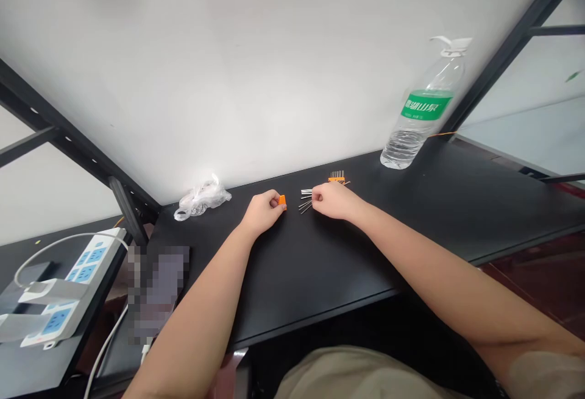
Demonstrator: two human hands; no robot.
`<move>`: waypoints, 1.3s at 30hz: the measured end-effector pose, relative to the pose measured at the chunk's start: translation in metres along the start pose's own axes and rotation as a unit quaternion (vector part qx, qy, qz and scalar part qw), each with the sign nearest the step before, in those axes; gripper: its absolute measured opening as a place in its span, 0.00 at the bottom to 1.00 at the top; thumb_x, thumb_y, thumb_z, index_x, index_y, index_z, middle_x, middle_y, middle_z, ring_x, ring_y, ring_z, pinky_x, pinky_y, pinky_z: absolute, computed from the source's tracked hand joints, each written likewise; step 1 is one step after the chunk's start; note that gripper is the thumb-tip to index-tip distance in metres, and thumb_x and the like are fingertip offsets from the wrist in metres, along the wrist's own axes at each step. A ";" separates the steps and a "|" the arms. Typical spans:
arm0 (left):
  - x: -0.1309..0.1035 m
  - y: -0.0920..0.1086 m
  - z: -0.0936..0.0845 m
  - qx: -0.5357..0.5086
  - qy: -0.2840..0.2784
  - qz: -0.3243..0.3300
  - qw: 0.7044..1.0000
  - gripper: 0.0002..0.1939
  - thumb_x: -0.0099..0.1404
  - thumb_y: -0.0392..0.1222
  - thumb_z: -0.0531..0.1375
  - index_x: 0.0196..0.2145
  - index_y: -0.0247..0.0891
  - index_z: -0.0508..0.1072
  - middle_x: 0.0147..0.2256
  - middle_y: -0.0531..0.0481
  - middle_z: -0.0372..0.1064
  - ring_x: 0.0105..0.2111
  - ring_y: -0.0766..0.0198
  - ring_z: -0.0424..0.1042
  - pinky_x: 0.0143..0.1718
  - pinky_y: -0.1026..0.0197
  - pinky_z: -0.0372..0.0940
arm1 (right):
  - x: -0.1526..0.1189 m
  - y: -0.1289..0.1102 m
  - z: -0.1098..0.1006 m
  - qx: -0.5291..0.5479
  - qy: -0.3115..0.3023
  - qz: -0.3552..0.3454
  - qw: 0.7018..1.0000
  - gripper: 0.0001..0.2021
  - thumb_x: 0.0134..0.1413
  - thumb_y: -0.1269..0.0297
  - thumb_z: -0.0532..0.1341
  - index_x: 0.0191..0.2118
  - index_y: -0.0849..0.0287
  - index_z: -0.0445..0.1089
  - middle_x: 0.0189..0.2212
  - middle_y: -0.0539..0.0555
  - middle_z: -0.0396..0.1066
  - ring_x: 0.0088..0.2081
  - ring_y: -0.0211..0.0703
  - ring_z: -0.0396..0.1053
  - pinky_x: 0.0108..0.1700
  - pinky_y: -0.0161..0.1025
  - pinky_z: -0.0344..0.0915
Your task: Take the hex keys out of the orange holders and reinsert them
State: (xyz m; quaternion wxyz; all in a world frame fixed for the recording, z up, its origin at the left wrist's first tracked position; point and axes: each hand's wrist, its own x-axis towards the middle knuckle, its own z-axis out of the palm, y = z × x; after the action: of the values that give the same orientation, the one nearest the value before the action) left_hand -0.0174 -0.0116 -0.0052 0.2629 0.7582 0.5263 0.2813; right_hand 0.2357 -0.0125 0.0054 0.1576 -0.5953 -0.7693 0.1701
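Pinched in the grip of the left hand (262, 211) is an orange block (282, 203). The right hand (333, 200) touches thin metal rods (305, 208), hold unclear, on the table (292, 271); behind, an orange holder (336, 180) contains more. Outward: plastic bag (203, 198), clear bottle (425, 105).

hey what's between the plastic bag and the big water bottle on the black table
The head view shows the left hand holding an orange piece, thin metal rods, the right hand at their ends, and an orange holder just behind it.
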 end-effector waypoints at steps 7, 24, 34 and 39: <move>0.001 -0.001 0.001 -0.002 -0.003 -0.003 1.000 0.08 0.63 0.47 0.63 0.32 0.41 0.72 0.30 0.53 0.74 0.30 0.62 0.71 0.33 0.61 0.66 | 0.003 0.014 -0.005 0.012 -0.104 0.022 0.994 0.04 0.51 0.65 0.66 0.27 0.55 0.74 0.27 0.51 0.75 0.25 0.41 0.68 0.28 0.38 0.58; 0.000 -0.002 0.001 0.002 0.000 0.007 1.000 0.09 0.62 0.49 0.64 0.33 0.42 0.73 0.29 0.53 0.74 0.30 0.62 0.71 0.33 0.60 0.67 | 0.015 0.025 0.014 -0.042 0.022 -0.169 0.984 0.16 0.58 0.68 0.63 0.52 0.52 0.77 0.57 0.58 0.69 0.56 0.57 0.66 0.59 0.51 0.62; 0.000 0.000 0.000 -0.004 -0.001 0.001 1.000 0.08 0.62 0.48 0.63 0.33 0.42 0.73 0.29 0.53 0.74 0.30 0.62 0.73 0.33 0.60 0.67 | 0.023 0.026 0.022 0.009 0.057 -0.123 0.991 0.13 0.51 0.80 0.59 0.40 0.57 0.72 0.45 0.55 0.73 0.48 0.49 0.68 0.52 0.43 0.64; -0.001 0.001 -0.001 -0.009 -0.003 -0.002 1.000 0.08 0.63 0.48 0.63 0.34 0.42 0.73 0.30 0.53 0.75 0.30 0.62 0.72 0.33 0.60 0.67 | 0.021 0.023 0.022 0.016 0.057 -0.110 0.992 0.16 0.49 0.81 0.58 0.42 0.56 0.70 0.44 0.55 0.72 0.48 0.49 0.68 0.51 0.42 0.63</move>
State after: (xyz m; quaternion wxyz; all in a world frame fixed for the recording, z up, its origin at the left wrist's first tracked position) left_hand -0.0172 -0.0129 -0.0041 0.2721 0.7557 0.5239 0.2834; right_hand 0.2409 0.0116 -0.0238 0.2287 -0.5130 -0.8171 0.1297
